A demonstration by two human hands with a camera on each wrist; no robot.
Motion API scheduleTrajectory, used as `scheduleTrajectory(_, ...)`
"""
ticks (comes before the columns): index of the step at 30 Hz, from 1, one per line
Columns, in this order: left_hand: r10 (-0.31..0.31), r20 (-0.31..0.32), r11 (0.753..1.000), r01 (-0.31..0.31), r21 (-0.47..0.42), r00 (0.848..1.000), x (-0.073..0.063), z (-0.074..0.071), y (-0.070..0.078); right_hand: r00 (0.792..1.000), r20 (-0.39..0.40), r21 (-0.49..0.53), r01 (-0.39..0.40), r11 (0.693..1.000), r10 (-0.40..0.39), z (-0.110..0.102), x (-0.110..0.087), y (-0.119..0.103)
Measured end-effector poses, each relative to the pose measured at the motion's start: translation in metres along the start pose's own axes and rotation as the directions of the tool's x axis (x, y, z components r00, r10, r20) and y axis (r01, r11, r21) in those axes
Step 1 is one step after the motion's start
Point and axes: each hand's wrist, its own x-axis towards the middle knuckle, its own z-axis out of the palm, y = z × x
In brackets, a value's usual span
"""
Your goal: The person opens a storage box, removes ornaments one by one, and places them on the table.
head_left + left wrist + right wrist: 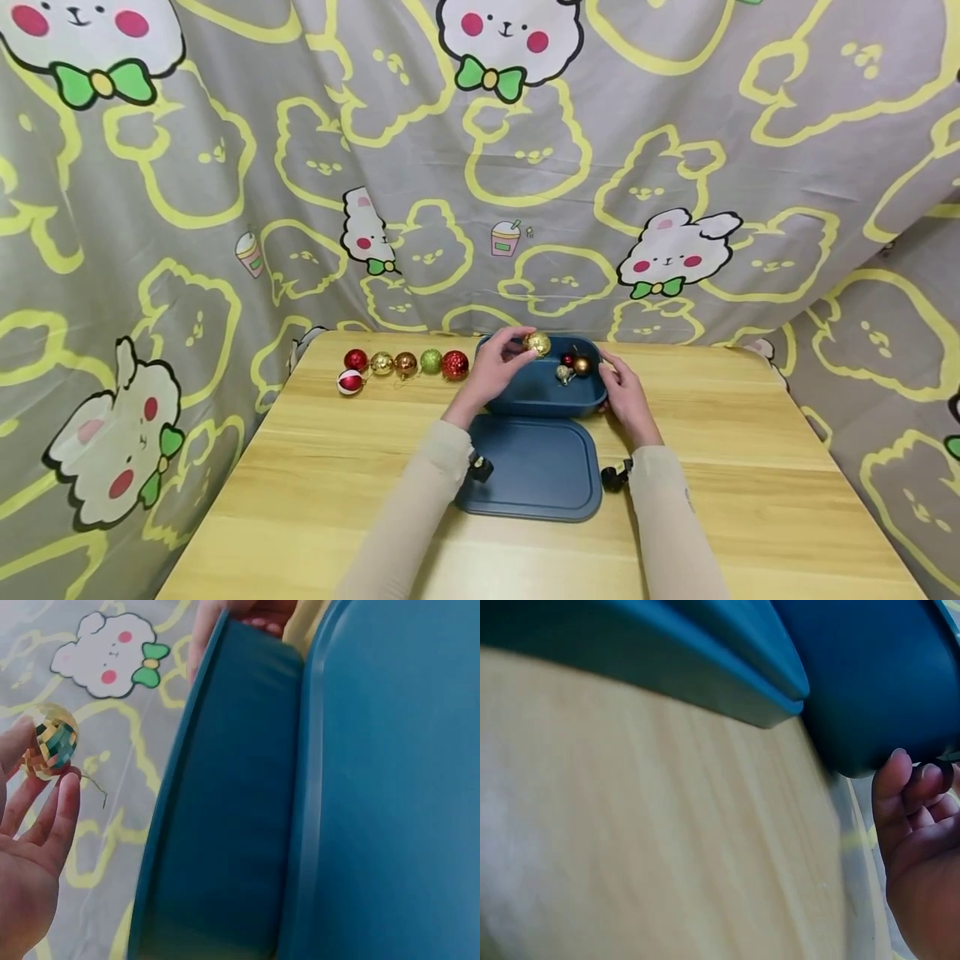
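Observation:
My left hand (497, 367) pinches a shiny gold Christmas ball (537, 343) between thumb and fingers, above the open blue box (517, 408). In the left wrist view, a thin string loop hangs from the gold ball (57, 742). With curled fingers, my right hand (628, 400) grips the right end of the box at its rim. Inside the box lie a small dark red ball (567, 359), a bronze ball (581, 366) and a pale gold ornament (564, 375). The right wrist view shows my right hand (922, 840) against the box's outer wall.
A blue lid (528, 471) lies flat in front of the box. Left of the box, several Christmas balls stand in a row, among them a green ball (431, 361) and a large red ball (454, 365); a red-and-white ball (349, 382) sits before them. A patterned curtain (525, 175) hangs behind the table.

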Motion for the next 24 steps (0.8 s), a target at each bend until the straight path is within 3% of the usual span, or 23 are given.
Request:
scheduleTrajectory(12, 0.035, -0.061, 0.998, -0.032, 0.053, 0.998, -0.023, -0.064, 0.001, 1.0, -0.007, -0.013, 0.006, 1.0, -0.006, 0.0, 0.0, -0.002)
scheduleTrajectory(24, -0.014, -0.174, 0.987, 0.042, 0.158, 0.985, -0.05, -0.107, -0.005, 1.0, 0.003, -0.022, 0.01, 1.0, -0.01, 0.0, 0.0, -0.002)
